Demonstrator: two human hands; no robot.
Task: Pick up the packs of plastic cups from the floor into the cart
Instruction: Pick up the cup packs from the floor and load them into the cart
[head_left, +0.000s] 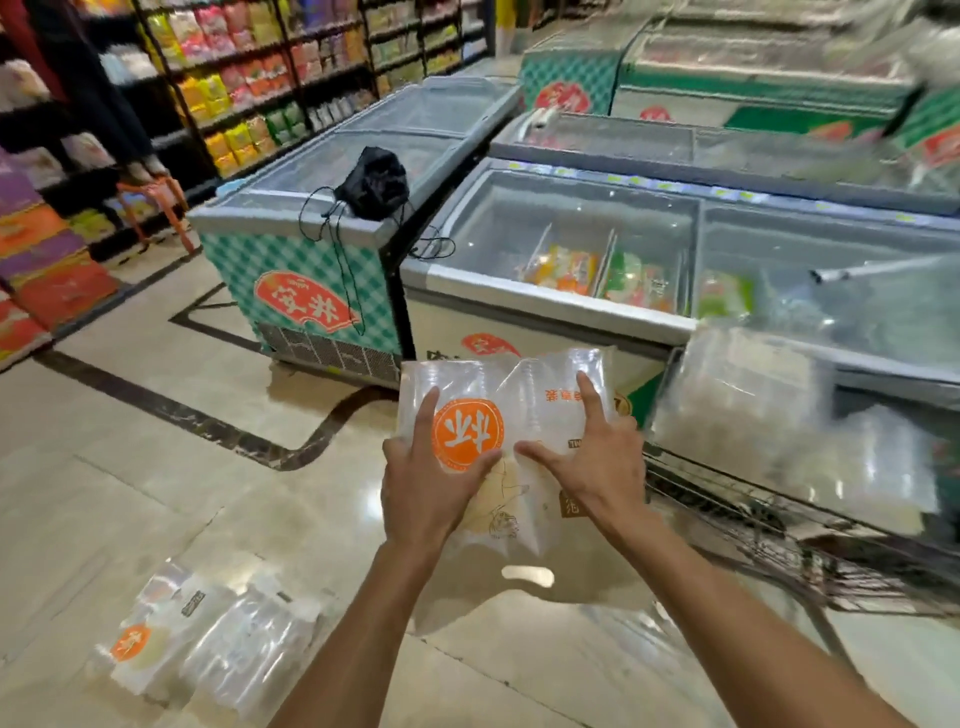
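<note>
Hands were both up on one pack, out in front at arm's reach. The left hand (434, 470) was spread over the orange round logo of the held pack of cups (501, 415), fingers wrapped onto its left side, while the right hand (597, 447) clamped its right half, index finger pointing up the film. The two thumbs nearly met in the middle, so the hands sat close together, both gripping that one clear bag above the floor (130, 493).

Cart (779, 525) lay to the right of the hands and a little further away, its wire rim running just beside the right wrist. Blurred clear packs in the cart (769, 415) were already stacked inside. So the right hand was the nearer one to the basket, and the move ahead looked like a short swing rightward over the rim. The pack's long axis ran roughly up and away from the person, printing upside down; whether it would be laid flat on the pile I could not tell.

Down at lower left, well apart from the hands, more packs on the floor (208, 639) waited. A chest freezer (545, 306) stood right behind the held pack.
</note>
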